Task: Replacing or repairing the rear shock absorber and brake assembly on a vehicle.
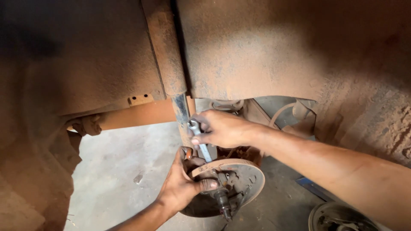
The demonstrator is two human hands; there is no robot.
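Under a rusty, mud-coated wheel arch, my right hand (222, 128) grips the upper end of a metal spanner (201, 143) that slants down toward a round brake backing plate (246, 179). My left hand (184, 184) clasps the left edge of that plate, thumb lying across its face by a small wheel cylinder (220, 182). A dusty shock absorber (169, 55) runs down from above to just behind my right hand. The spanner's lower end is hidden behind the plate's rim.
The brown wheel arch wall (299, 47) fills the top and right. An orange frame rail (137, 113) crosses at mid-left. Grey concrete floor (115, 175) lies below. A brake drum (338, 216) rests at the bottom right beside a blue object (310, 186).
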